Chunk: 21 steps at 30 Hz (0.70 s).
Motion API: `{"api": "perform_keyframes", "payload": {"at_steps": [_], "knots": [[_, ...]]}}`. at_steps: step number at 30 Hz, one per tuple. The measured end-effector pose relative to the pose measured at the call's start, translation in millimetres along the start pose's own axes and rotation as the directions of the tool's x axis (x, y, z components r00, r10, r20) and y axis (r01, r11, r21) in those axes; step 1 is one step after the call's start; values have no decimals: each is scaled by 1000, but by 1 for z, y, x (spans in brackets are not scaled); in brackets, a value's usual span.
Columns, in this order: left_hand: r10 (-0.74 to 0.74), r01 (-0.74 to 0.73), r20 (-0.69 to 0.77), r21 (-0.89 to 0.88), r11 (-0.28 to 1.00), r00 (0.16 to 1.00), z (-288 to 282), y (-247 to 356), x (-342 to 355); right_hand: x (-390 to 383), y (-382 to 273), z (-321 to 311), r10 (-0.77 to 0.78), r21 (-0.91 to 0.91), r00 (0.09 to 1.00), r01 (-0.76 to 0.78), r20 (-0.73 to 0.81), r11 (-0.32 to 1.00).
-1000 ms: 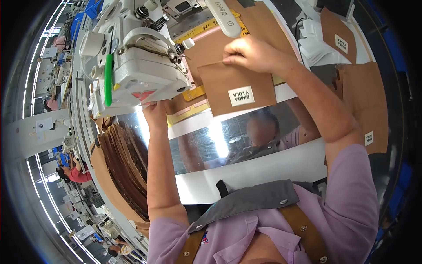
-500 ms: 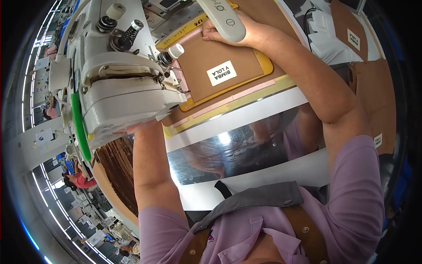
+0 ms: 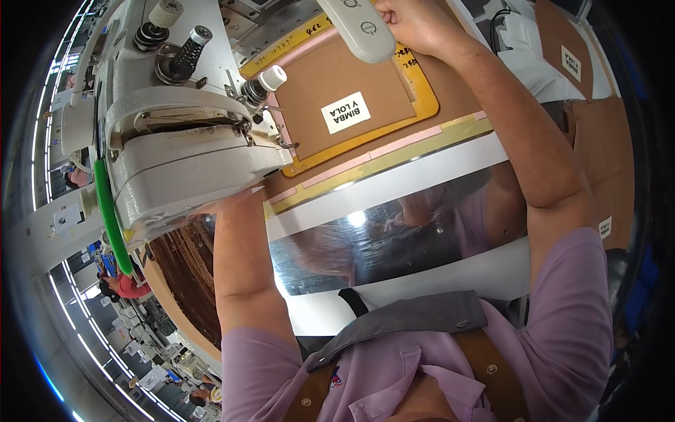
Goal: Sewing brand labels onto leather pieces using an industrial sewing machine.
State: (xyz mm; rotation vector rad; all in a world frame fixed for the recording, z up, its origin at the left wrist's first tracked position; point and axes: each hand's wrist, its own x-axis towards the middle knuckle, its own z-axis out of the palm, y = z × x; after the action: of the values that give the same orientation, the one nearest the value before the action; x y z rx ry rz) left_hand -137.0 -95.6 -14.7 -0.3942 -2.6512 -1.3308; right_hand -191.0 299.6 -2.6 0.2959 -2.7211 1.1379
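White sewing machine [image 3: 186, 162], my left forearm [image 3: 246, 260] reaching behind it, left hand hidden, state I cannot tell, brown panel [image 3: 380, 84] flat inside a yellow frame [image 3: 424, 98], nearer me than my right hand [image 3: 420, 24], fingers curled, any pinch unclear.

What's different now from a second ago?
The right hand carried the brown labelled panel away from the person and laid it inside the yellow frame. It has since let go and shifted right. The left forearm still reaches up to the sewing machine, its hand now hidden.
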Motion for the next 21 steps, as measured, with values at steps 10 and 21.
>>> {"api": "perform_keyframes", "payload": {"at_steps": [10, 21], "knots": [[61, -63, 36, 40, 997, 997, 15, 2, 5, 9, -12, 19, 111, -157, 984, -133, -139, 979], [115, -125, 110, 90, 988, 987, 14, 0, 2, 3, -7, 25, 102, -161, 978, -131, -180, 978]]}}
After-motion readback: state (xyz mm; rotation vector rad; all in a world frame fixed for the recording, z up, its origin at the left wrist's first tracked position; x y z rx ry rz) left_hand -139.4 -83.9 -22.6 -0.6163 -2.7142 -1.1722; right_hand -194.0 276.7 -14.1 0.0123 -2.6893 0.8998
